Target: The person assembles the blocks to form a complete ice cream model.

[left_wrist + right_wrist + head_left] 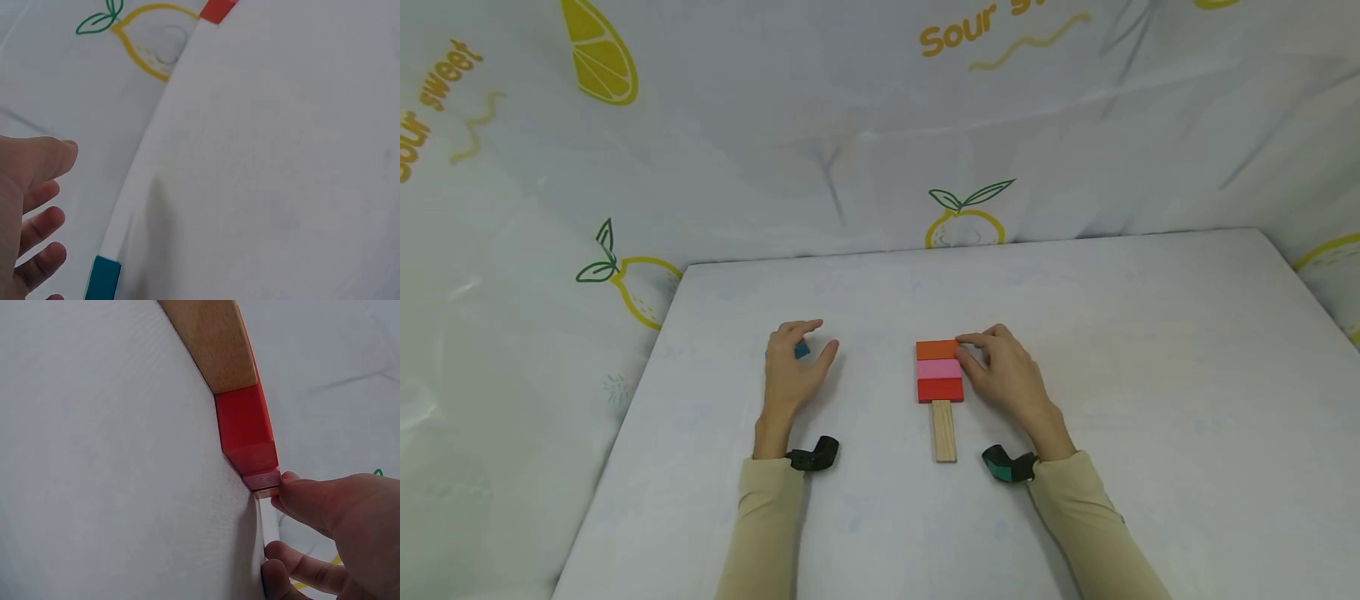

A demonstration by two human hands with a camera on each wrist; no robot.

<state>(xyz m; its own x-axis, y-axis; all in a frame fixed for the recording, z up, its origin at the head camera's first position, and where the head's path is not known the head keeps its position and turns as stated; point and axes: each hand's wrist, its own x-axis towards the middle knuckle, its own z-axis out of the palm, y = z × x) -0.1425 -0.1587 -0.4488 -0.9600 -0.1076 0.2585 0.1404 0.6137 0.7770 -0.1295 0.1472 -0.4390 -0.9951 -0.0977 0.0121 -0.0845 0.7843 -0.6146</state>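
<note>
An orange block (pixel 936 350), a pink block (pixel 937 369) and a red block (pixel 940 390) lie in a stacked row, touching. A plain wooden block (pixel 943 431) meets the red one end-on, like a stick. My right hand (pixel 1011 379) holds the orange block's right end between thumb and bent index finger; in the right wrist view the thumb (pixel 312 497) touches there. Off to the left, my left hand (pixel 793 367) hovers over a teal block (pixel 802 350), fingers loosely spread and apart from it. The hand partly hides that block from above.
A white table (pixel 1150 350) carries everything. Behind it and along its left side hangs a pale sheet (pixel 737 167) printed with lemons and lettering. Each wrist wears a black camera, one on the left (pixel 816 454) and one on the right (pixel 1009 464).
</note>
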